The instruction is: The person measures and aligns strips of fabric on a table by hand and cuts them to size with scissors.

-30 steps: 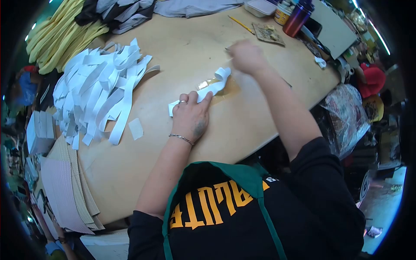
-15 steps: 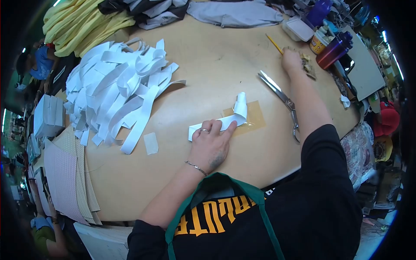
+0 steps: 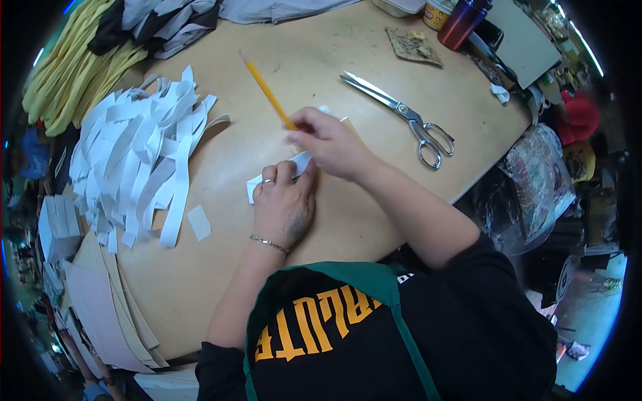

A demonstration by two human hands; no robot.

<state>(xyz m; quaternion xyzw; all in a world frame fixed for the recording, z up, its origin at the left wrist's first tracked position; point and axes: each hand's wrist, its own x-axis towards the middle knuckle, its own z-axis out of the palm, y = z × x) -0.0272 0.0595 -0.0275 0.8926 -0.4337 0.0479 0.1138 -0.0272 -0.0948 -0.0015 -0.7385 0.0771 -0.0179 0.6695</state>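
My left hand [image 3: 284,204] rests palm down, fingers slightly bent and apart, on a white fabric strip [image 3: 302,160] that lies on the table. Above the strip's far end, my right hand [image 3: 328,144] grips a yellow pencil [image 3: 267,93] near one end. The pencil's other end points up and away to the left. My right hand hides much of the strip and the piece of brown tape [image 3: 352,127] beside it. Silver scissors [image 3: 409,117] lie partly open to the right of my hands.
A heap of white strips [image 3: 144,147] lies on the left of the table [image 3: 321,234], with a small white piece [image 3: 199,222] nearby. Yellow cloth [image 3: 73,73] is piled at the far left. A bottle [image 3: 463,25] and a brown scrap [image 3: 411,47] are at the far right.
My right hand has come back from the far right with the pencil and is now over the strip. My left hand stays on the strip. The camera view has shifted.
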